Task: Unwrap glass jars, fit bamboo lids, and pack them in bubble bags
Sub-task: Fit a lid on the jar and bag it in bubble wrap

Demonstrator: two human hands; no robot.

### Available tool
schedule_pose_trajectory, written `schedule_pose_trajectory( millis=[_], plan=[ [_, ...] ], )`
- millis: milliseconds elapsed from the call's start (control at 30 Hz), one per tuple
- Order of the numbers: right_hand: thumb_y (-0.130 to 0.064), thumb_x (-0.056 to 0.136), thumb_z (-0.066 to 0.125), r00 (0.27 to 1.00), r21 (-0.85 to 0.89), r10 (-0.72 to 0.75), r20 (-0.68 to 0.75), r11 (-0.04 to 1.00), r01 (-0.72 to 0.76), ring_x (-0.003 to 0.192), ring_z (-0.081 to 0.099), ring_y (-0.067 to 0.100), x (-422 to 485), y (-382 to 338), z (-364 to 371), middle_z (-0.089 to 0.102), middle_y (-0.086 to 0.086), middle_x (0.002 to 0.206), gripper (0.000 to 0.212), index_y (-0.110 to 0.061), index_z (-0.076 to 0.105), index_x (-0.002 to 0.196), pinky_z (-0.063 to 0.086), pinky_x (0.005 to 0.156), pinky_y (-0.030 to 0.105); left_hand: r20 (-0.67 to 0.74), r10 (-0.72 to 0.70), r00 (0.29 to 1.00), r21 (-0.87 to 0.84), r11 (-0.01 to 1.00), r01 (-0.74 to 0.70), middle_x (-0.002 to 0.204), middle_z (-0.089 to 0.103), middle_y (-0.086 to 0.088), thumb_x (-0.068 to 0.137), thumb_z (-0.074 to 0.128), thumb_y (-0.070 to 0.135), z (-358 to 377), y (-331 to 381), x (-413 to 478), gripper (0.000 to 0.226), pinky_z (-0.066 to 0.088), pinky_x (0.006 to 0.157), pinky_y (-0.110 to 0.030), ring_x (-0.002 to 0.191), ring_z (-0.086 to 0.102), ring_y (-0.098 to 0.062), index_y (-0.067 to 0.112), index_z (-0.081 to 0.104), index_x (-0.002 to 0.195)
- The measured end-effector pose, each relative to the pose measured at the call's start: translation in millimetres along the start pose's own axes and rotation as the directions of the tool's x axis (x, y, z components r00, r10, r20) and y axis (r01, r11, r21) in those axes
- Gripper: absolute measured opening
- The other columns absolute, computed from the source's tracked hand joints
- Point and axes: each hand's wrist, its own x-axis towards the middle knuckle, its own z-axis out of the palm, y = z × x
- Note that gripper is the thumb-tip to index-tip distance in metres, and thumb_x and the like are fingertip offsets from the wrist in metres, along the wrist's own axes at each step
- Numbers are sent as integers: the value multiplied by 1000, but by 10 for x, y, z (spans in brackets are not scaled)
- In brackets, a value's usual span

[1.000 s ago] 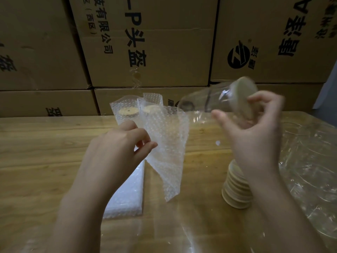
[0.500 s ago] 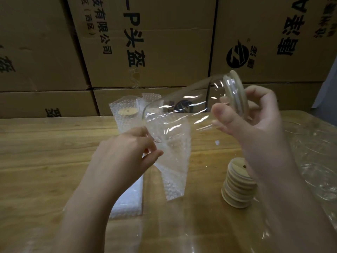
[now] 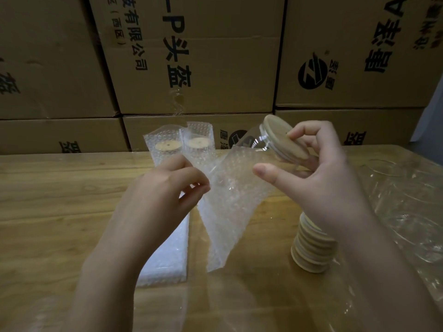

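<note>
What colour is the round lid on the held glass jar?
The round bamboo lid is pale tan; the head view shows it.

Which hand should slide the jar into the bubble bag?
Right: the right hand grips the clear glass jar at its round bamboo lid; the left hand only pinches the clear bubble bag open.
</note>
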Motion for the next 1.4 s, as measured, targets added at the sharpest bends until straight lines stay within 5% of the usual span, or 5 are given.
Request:
schedule_pose_trajectory(
  millis=[300,533,1100,1300,1400],
  plan=[
    [-60,57,67,985,-309,-86,147,942,129,92,49,-4,-41,5,67,46,-27,104,51,-44,38,96,46,76,27,-94,32,995,-275,960,-57,87,62,4,87,66,27,138,70,42,17,52,69,-20,78,63,-7,13,74,89],
    [-68,60,56,980,-585,-122,160,788,193,96,31,1,-16,95,117,42,-25,99,49,-45,33,96,13,79,22,-39,60,997,-146,987,-66,87,68,2,87,70,14,225,4,42,7,57,62,-41,72,67,-18,11,75,91],
    [-69,65,63,925,-545,112,364,831,114,104,39,2,36,413,380,45,-28,109,51,-45,34,99,19,88,30,-35,120,992,16,993,-119,71,71,-1,81,65,15,303,-41,65,12,52,46,-40,57,64,-22,10,76,81],
    [-64,77,54,868,-520,167,467,846,117,117,37,6,27,456,386,46,-20,123,40,-42,40,108,20,91,29,28,-16,999,48,999,14,77,71,0,87,70,13,317,-76,51,5,53,56,-39,66,65,-21,12,75,88],
    [-59,80,56,877,-482,133,462,867,122,134,19,10,30,461,363,31,-15,140,36,-44,49,111,24,106,38,75,-76,994,59,996,72,90,67,5,91,64,22,283,-108,44,11,53,63,-38,75,65,-16,19,73,95]
  ],
)
